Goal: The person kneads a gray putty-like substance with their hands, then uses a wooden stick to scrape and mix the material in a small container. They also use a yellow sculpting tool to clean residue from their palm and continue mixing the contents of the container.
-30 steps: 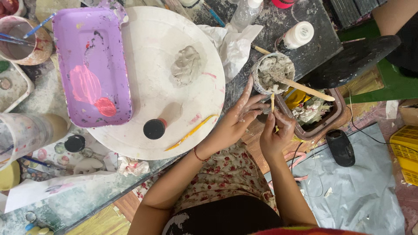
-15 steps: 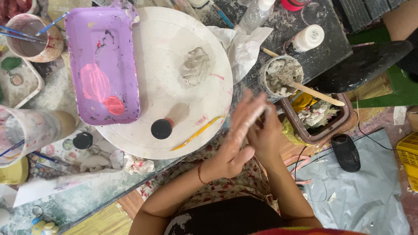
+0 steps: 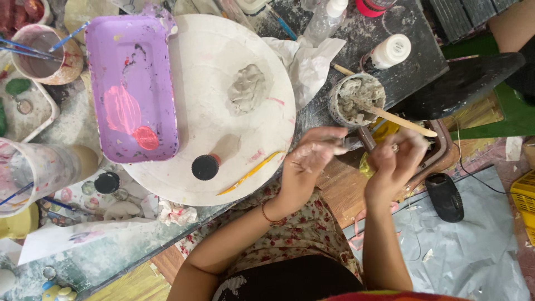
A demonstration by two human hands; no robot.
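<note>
View: your single head camera | Facing: straight down over your left hand (image 3: 309,161) and right hand (image 3: 393,161) | Range: close, arm's length | Covers: round white board (image 3: 223,139), cluttered tabletop, your lap

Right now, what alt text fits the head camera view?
Two clay-smeared hands, left hand and right hand, hover apart beside a tub of grey paste holding a wooden stick. Nearby, a round white board carries a clay lump and purple tray.

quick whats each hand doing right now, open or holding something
left hand: open, palm up, smeared grey, holding nothing visible
right hand: fingers curled, cannot be told if it holds anything
</note>
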